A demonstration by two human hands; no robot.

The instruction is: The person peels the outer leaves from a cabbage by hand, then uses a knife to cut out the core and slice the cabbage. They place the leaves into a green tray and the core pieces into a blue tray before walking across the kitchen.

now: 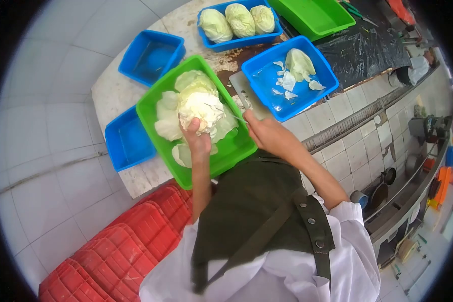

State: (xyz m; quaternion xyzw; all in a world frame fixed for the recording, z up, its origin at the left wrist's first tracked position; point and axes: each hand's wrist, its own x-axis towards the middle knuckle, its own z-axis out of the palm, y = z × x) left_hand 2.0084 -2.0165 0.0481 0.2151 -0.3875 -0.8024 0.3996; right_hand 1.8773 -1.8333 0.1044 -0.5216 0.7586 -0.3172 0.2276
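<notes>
A pale cabbage (202, 111) is held over the green tray (148, 113) by my left hand (197, 138), whose fingers and thumb grip its near side. Loose cabbage leaves (168, 123) lie in the tray around and under it. My right hand (267, 133) is closed at the tray's right edge. From its fingers a thin knife (236, 118) points toward the cabbage; the handle is hidden in the hand. Right of the green tray, a blue tray (264, 83) holds a larger piece of cabbage (299, 64) and several leaf scraps.
A blue tray (216, 46) at the back holds three whole cabbages (240, 21). Two more blue trays (151, 58) (128, 143) stand left. A white cutting board (244, 89) lies partly under a tray. Another green tray (312, 20) is at back right. Red crates (121, 246) stack lower left.
</notes>
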